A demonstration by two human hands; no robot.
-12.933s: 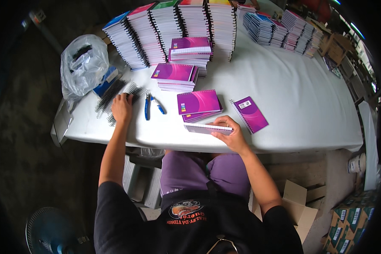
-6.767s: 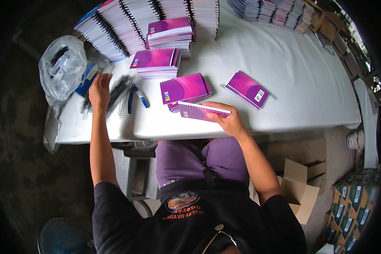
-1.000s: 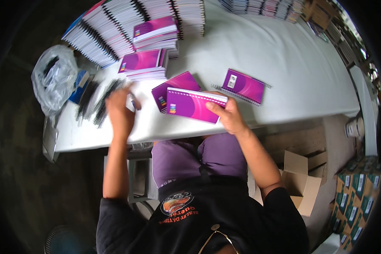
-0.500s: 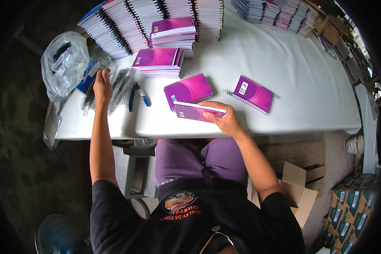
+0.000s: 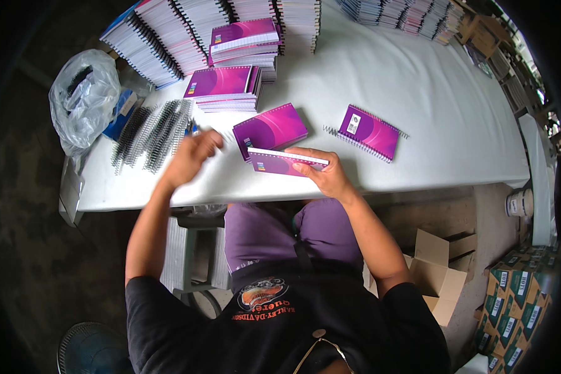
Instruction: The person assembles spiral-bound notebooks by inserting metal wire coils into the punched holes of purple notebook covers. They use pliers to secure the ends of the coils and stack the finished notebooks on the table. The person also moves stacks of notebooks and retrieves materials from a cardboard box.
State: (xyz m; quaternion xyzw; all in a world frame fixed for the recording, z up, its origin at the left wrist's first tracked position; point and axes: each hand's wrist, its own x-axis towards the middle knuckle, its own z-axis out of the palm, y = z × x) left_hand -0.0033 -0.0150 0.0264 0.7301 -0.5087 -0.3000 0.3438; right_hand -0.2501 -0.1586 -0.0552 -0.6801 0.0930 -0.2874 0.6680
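My right hand (image 5: 328, 174) is closed on a small purple notebook (image 5: 274, 164) with a row of punched holes along its page edge. It is tilted above the table's front part. Just behind it lies another purple notebook (image 5: 271, 128), close to the held one. My left hand (image 5: 194, 157) is over the table between the wire coils and the held notebook. Its fingers look bent but are smeared by motion, so anything in them is hidden. Several loose spiral coils (image 5: 162, 134) lie left of it. To the right, a purple notebook (image 5: 371, 134) has a coil partly threaded, its ends sticking out.
Stacked purple notebooks (image 5: 224, 90) stand behind, before tall rows of bound books (image 5: 187, 37). More book stacks (image 5: 411, 22) are at the far right. A clear plastic bag (image 5: 84, 100) and blue box (image 5: 119, 115) sit at the table's left edge. An open carton (image 5: 439, 274) is below right.
My left hand has come from the far end of the coils toward me and rightward, nearer the held notebook. My right hand still holds the notebook; the whole view has shifted slightly.
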